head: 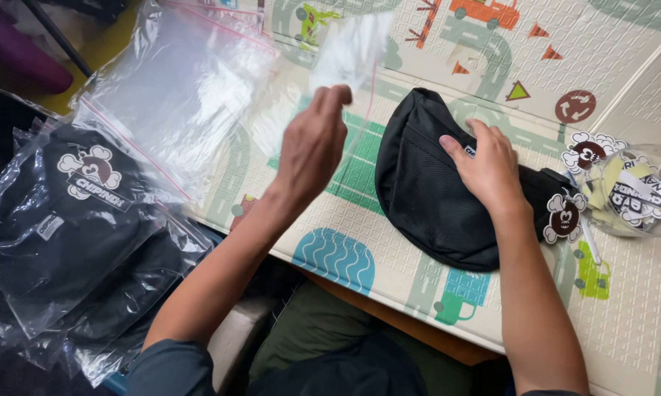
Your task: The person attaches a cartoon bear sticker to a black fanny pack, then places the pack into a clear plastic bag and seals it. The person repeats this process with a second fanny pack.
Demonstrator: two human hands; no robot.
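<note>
My left hand point(312, 143) is raised over the play mat and pinches the lower edge of a clear plastic bag point(345, 51) that hangs blurred above it. My right hand point(488, 169) lies flat on a black waist bag point(433, 191), which rests on the patterned play mat point(345, 220). A round cartoon hang tag point(564, 216) is attached at the waist bag's right end.
A stack of empty clear bags point(176, 88) lies at the upper left. Black items packed in clear plastic point(66, 213) are piled at the left. A clear round container of stickers and tags point(631, 192) stands at the right edge of the mat.
</note>
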